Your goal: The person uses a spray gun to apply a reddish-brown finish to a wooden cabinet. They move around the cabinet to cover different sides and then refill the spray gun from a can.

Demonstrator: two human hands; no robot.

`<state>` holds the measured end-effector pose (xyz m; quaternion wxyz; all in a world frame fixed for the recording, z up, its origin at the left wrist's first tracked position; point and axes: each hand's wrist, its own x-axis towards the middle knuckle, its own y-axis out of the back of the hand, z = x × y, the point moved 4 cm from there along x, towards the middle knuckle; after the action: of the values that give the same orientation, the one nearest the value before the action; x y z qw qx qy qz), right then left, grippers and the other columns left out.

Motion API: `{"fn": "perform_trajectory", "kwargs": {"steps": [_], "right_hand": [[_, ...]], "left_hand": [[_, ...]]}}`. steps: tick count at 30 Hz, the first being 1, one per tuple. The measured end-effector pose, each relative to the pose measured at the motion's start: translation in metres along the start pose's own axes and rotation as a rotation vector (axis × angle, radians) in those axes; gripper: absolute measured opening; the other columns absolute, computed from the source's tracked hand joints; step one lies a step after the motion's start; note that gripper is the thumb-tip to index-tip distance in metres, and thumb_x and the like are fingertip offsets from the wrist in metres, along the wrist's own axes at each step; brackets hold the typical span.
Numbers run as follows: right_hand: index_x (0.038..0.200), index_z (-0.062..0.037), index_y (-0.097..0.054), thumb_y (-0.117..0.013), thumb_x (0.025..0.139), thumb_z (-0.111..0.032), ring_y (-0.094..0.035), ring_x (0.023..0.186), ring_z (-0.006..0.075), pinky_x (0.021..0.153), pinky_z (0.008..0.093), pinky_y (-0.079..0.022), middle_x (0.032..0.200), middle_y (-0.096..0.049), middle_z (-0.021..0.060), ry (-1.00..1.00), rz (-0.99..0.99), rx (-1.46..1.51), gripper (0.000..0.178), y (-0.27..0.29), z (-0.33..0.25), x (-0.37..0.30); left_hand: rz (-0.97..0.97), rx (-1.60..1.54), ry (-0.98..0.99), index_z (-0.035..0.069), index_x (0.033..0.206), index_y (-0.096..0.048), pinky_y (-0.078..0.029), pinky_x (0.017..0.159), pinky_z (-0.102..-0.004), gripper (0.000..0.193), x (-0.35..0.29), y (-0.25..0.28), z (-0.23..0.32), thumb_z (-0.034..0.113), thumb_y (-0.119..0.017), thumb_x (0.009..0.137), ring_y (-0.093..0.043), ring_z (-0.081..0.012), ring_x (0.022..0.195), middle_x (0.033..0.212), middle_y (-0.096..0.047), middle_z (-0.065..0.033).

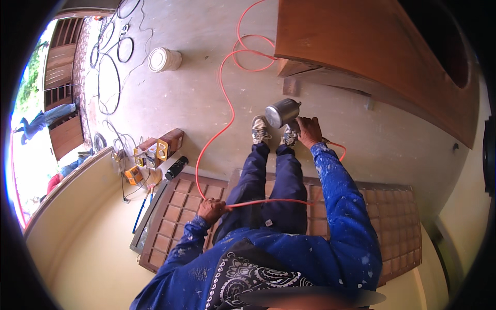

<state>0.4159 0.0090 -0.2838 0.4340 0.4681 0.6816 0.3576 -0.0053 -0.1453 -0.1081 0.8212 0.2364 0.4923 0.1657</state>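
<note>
My right hand (pixel 309 131) is closed round the handle of a spray gun, held out over my shoes. The gun's silver metal cup (pixel 282 113) lies tilted on its side, pointing left; my fingers hide much of the handle and trigger. A red hose (pixel 268 201) shows below the right wrist, passes behind the forearm and crosses my thighs. It reaches my left hand (pixel 213 211), whose fingers are wrapped round it beside my left thigh. From there the hose curves up over the floor to loose loops beside a brown wooden piece.
A large varnished wooden piece (pixel 361 57) stands at upper right. Gridded wooden panels (pixel 392 222) lie behind my legs. A white bucket (pixel 164 59), a black bottle (pixel 177 168), boxes (pixel 170 143) and black cables (pixel 109 77) are on the left. A person (pixel 49 120) is outside, far left.
</note>
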Motion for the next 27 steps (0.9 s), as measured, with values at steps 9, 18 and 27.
{"fn": "perform_trajectory", "kwargs": {"steps": [9, 18, 27], "right_hand": [[0.116, -0.0103, -0.058, -0.074, 0.075, -0.018, -0.067, 0.091, 0.0284, 0.088, 0.0433, -0.042, 0.096, -0.07, 0.0118, 0.01, -0.118, -0.025, 0.044, -0.081, 0.019, 0.039], [0.11, -0.0117, -0.058, -0.072, 0.075, -0.017, -0.06, 0.09, 0.027, 0.085, 0.0436, -0.039, 0.091, -0.063, 0.0073, 0.208, 0.163, 0.12, 0.037, 0.166, -0.065, -0.067], [0.117, -0.0077, -0.058, -0.072, 0.077, -0.024, -0.056, 0.091, 0.0269, 0.086, 0.0446, -0.036, 0.097, -0.059, 0.0074, 0.399, 0.556, 0.231, 0.045, 0.349, -0.116, -0.134]], "left_hand": [[-0.01, -0.107, 0.092, 0.01, 0.083, -0.07, -0.052, 0.076, -0.0452, 0.043, -0.012, -0.019, 0.002, 0.052, -0.066, 0.09, -0.066, -0.0329, 0.086, 0.08, -0.068, -0.0097], [0.154, -0.06, 0.036, 0.009, 0.081, -0.071, -0.052, 0.074, -0.0479, 0.046, -0.003, 0.011, 0.013, 0.054, -0.065, 0.09, -0.067, -0.0351, 0.086, 0.081, -0.069, -0.0129], [0.233, 0.018, 0.088, 0.008, 0.084, -0.072, -0.052, 0.079, -0.0475, 0.05, -0.031, 0.061, 0.043, 0.056, -0.063, 0.091, -0.067, -0.0367, 0.089, 0.082, -0.07, -0.0159]]}}
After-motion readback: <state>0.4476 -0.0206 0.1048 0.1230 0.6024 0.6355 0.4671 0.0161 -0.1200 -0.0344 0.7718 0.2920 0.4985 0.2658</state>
